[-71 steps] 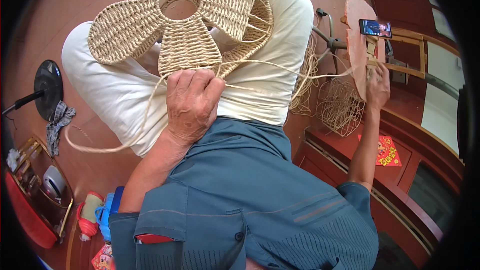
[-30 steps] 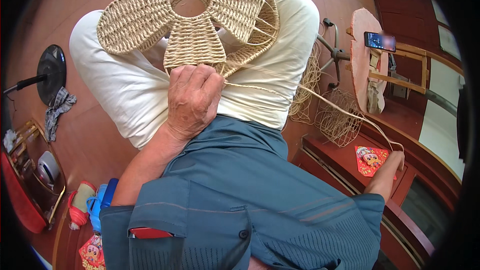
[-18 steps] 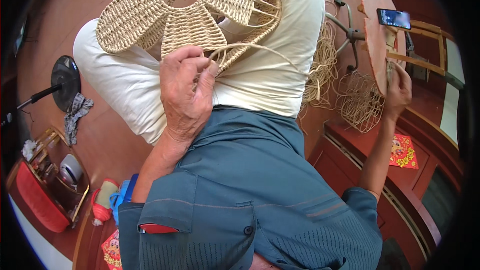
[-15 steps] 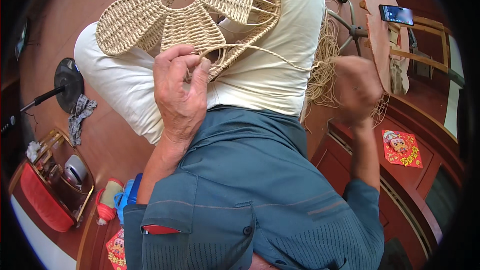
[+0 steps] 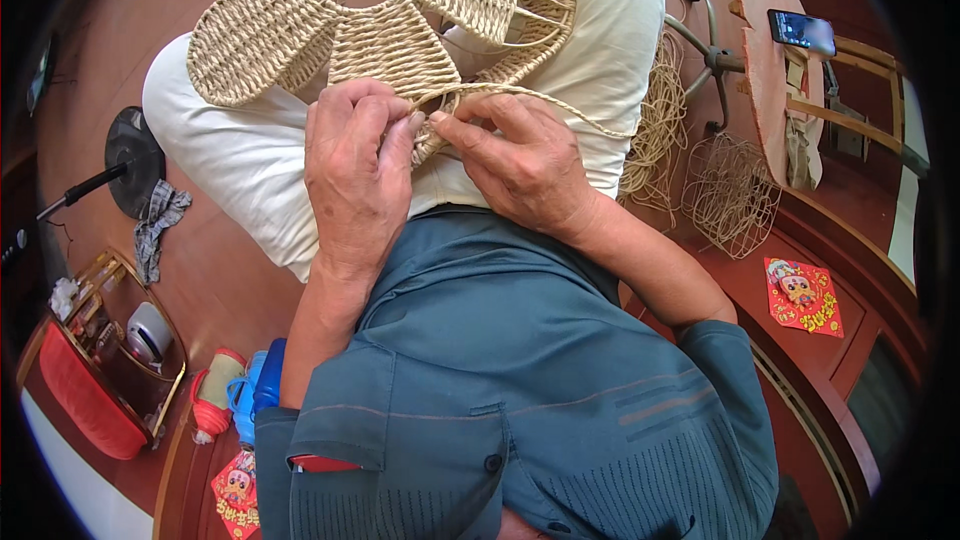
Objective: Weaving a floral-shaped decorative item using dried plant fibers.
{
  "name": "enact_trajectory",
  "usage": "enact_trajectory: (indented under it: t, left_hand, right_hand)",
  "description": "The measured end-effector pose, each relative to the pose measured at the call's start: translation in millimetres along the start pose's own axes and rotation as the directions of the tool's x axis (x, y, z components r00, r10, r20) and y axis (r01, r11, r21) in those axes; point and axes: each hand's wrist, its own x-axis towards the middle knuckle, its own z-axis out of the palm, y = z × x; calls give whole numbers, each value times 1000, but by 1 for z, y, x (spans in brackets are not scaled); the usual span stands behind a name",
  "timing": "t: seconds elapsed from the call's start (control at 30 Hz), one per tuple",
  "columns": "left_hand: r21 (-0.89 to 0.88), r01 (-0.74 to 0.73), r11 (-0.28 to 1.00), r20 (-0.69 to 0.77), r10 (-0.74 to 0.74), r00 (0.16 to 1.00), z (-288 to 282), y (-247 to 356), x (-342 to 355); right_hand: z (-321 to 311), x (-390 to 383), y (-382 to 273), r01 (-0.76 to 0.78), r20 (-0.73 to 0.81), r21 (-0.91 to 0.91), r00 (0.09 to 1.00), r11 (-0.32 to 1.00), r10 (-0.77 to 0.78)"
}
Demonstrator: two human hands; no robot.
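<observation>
- Across the lap of white trousers lies a woven flower, ring and petals lying face up, its far end running out of view past the top edge.
- Its near petal points back at the waist, widening from the ring; the petal's long axis runs nearly straight toward the wearer, its end tilting slightly right.
- The left petal slants out toward the left knee; the right petal points across the right thigh, where bare spokes link it to the curved outer band.
- At the near petal's outer end, the left hand pinches the flower's right corner, thumb and fingers drawn together on the weave.
- Just beside it, the right hand meets the same corner from the right, thumb and forefinger nearly closed; whether a strand sits between them cannot be told.
- A pale cord rises from that corner, arches over the right hand and trails to the right edge of the lap, its length pointing right and slightly nearer the wearer.
- Beyond that edge, a heap of cord rests on the floor, a looser coil near it.
- Farther right, a phone lies on a round board.
</observation>
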Motion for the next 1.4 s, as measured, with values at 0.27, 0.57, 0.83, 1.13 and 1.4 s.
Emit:
enact_trajectory:
  t: [0.27,0.57,0.83,1.13,1.4]
  left_hand:
    - [-1,-5,1000,26,5,1000,5,-6,5]
    - [-468,465,752,-2,-527,850,-25,-26,-25]
    - [-731,646,220,504,-463,729,-1,-14,-7]
    - [-764,612,205,475,-464,748,8,-23,-15]
    - [-786,601,-145,596,-437,674,-7,-16,-5]
  right_hand:
    - [6,-1,-2,-10,40,-1,999,1000,10]
    - [4,5,-8,-121,57,97,992,988,116]
    - [7,5,-9,-159,63,119,986,980,152]
    - [13,1,-9,-184,18,144,983,972,183]
    - [10,4,-11,-180,3,146,983,973,181]
